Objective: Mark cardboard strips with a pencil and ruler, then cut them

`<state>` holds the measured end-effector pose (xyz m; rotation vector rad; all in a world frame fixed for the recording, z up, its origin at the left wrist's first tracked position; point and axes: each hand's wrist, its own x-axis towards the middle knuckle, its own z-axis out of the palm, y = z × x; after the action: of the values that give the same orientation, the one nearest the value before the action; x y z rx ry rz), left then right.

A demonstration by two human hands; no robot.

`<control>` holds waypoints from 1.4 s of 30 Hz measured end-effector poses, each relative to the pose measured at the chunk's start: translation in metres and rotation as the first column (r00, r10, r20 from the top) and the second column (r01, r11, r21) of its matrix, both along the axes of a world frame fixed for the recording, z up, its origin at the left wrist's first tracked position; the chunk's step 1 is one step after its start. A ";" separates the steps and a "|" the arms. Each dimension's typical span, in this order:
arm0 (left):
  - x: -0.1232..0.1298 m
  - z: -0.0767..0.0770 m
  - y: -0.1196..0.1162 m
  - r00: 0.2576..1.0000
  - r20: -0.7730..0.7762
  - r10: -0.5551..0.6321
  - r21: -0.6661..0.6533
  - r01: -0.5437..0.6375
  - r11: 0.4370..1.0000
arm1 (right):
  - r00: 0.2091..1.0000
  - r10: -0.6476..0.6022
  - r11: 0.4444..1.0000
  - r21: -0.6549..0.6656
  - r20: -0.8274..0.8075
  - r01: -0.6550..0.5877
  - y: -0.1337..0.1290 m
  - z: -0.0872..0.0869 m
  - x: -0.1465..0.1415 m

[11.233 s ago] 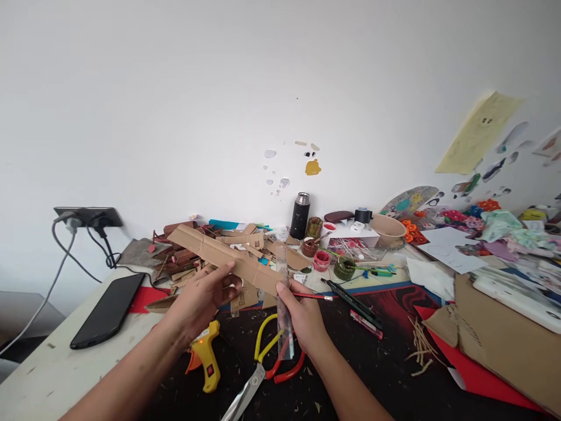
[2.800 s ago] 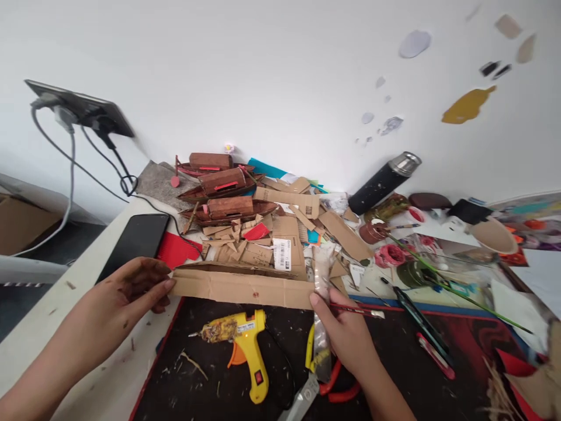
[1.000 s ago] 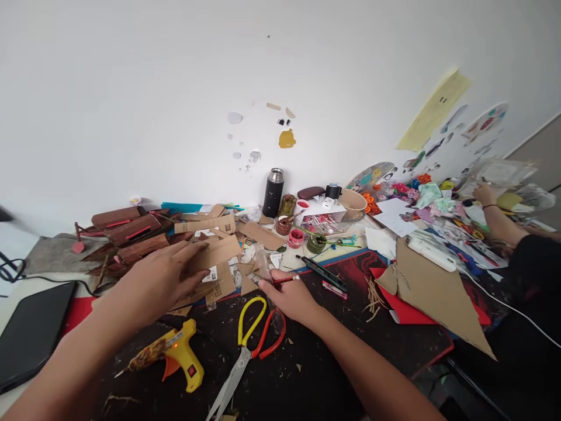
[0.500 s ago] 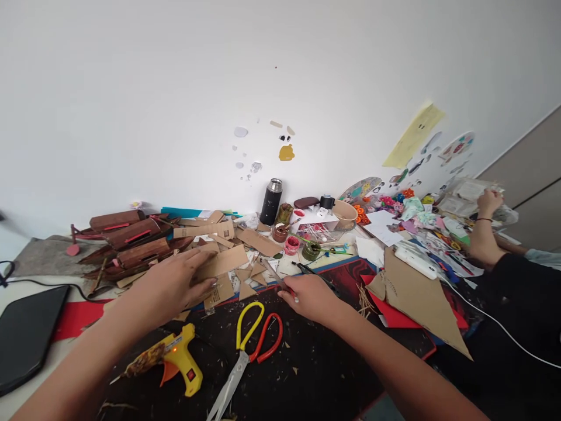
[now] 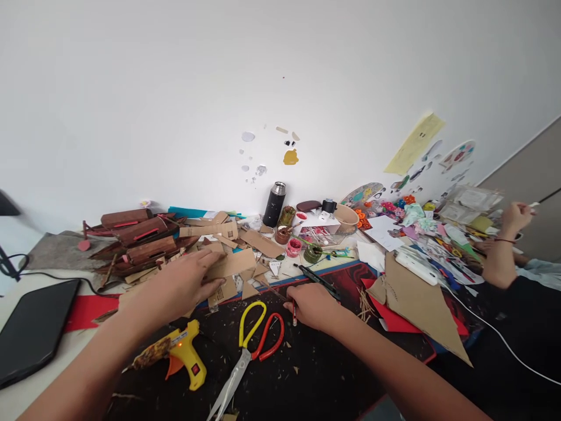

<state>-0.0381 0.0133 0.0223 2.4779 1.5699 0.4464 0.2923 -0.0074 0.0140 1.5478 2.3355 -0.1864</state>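
One cardboard strip (image 5: pixel 235 264), between left fingers (image 5: pixel 208 257)

Our left hand (image 5: pixel 175 286) holds a cardboard strip (image 5: pixel 239 262), and our right hand (image 5: pixel 313 304) a red pencil (image 5: pixel 294 316). Nearer us on the counter (image 5: pixel 65 348), we see scissors (image 5: pixel 246 354) and a glue gun (image 5: pixel 187 354).
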 end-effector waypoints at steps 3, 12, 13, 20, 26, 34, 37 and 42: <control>0.001 0.003 0.000 1.000 -0.011 -0.001 -0.026 0.001 1.000 | 1.000 -0.003 1.000 0.000 -0.009 0.003 0.001 -0.006 0.001; -0.001 0.004 -0.004 1.000 -0.019 0.016 -0.020 -0.017 1.000 | 0.984 0.002 0.999 0.041 -0.179 0.005 -0.002 -0.020 0.009; -0.001 0.005 -0.005 0.999 -0.030 0.022 -0.024 -0.023 0.999 | 0.962 -0.002 0.998 0.056 -0.273 0.018 -0.004 -0.022 0.009; -0.006 0.013 -0.024 0.988 -0.109 0.109 -0.077 -0.118 0.990 | 0.387 -0.267 0.963 -0.233 -0.883 0.133 -0.015 -0.049 -0.007; -0.030 0.017 -0.057 0.994 0.006 0.110 -0.169 -0.107 0.980 | 0.220 -0.364 0.931 -0.353 -0.905 0.089 -0.035 -0.073 -0.033; -0.039 -0.002 -0.128 0.991 0.122 0.045 -0.298 -0.007 0.955 | 0.415 -0.068 0.998 -0.064 -0.907 0.024 -0.046 -0.094 -0.041; -0.018 -0.033 -0.148 0.993 0.114 0.030 -0.218 -0.004 0.976 | 0.387 -0.101 0.994 -0.078 -0.916 0.077 -0.038 -0.095 -0.037; 0.010 -0.057 -0.147 0.999 -0.038 -0.026 -0.325 0.012 0.946 | 0.387 -0.119 0.988 -0.072 -0.914 0.133 -0.032 -0.093 -0.028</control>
<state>-0.0285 -0.1340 -0.0347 2.2603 1.4937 0.1186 0.2642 -0.0395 -0.0794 1.9216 2.9365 -1.4398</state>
